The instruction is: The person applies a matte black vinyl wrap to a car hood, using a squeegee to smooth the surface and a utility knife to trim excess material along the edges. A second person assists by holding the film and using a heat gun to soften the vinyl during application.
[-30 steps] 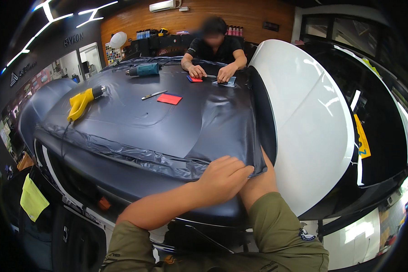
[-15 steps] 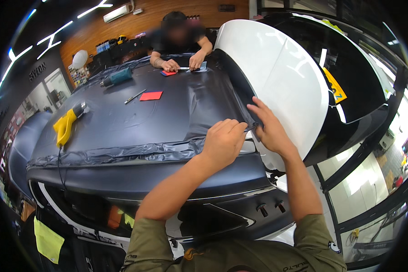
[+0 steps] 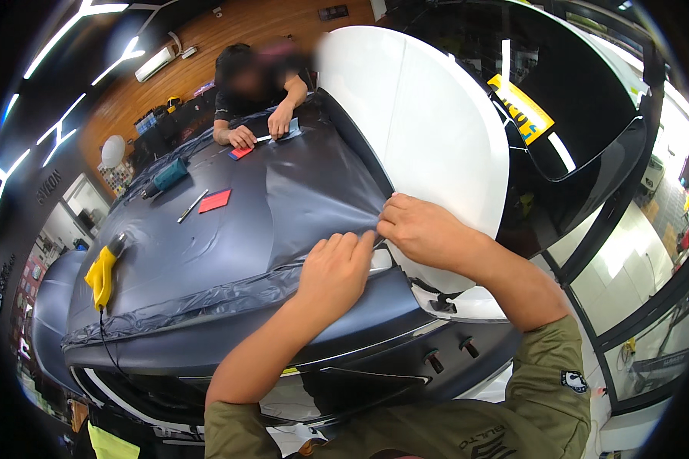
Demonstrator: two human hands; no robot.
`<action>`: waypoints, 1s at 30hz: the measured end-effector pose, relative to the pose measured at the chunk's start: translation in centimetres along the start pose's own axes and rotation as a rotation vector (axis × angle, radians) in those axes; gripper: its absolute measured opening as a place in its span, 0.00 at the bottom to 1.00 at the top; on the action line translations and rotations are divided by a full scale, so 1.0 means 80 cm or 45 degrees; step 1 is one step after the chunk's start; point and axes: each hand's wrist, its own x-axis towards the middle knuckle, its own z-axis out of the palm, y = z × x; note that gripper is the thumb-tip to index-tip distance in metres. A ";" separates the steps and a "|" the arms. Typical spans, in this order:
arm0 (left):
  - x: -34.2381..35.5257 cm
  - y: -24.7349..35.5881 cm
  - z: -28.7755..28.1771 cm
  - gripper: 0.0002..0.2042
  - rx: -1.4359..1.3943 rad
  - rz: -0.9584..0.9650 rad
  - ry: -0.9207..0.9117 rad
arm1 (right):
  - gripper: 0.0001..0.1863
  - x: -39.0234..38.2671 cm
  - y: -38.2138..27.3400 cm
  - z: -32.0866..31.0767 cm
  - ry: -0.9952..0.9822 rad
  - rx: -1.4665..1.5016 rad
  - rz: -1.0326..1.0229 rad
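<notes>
A dark blue-grey satin vinyl film (image 3: 314, 187) covers the car roof. At the rear near corner of the roof, my right hand (image 3: 421, 229) is closed, pinching the film's edge, and creases fan out from its fingertips across the sheet. Just left of it, my left hand (image 3: 335, 268) is also closed, its fingers curled over the film edge with the knuckles up. Both hands hold the film low, beside the raised white tailgate (image 3: 413, 115). My fingers hide the exact grip.
A yellow heat gun (image 3: 102, 275), a teal heat gun (image 3: 166, 177), a silver pen-shaped tool (image 3: 192, 206) and a red squeegee card (image 3: 215, 201) lie on the roof. Across it, a co-worker's hands (image 3: 281, 121) work at the film with a red pad. Bunched film (image 3: 207, 302) lines the near roof edge.
My right hand has gone from spread fingers to a pinch on the film edge. The film between my hands and the roof is now pulled taut into creases. The view has turned.
</notes>
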 end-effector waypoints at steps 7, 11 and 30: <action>0.006 -0.007 -0.006 0.11 -0.056 0.066 0.014 | 0.12 0.003 -0.019 -0.007 0.267 0.107 -0.009; 0.004 -0.009 0.000 0.12 -0.088 0.099 0.050 | 0.14 0.002 -0.015 -0.012 0.140 0.233 -0.050; -0.113 -0.375 -0.192 0.16 0.588 -0.804 -0.809 | 0.14 0.009 -0.034 -0.030 -0.165 0.106 0.110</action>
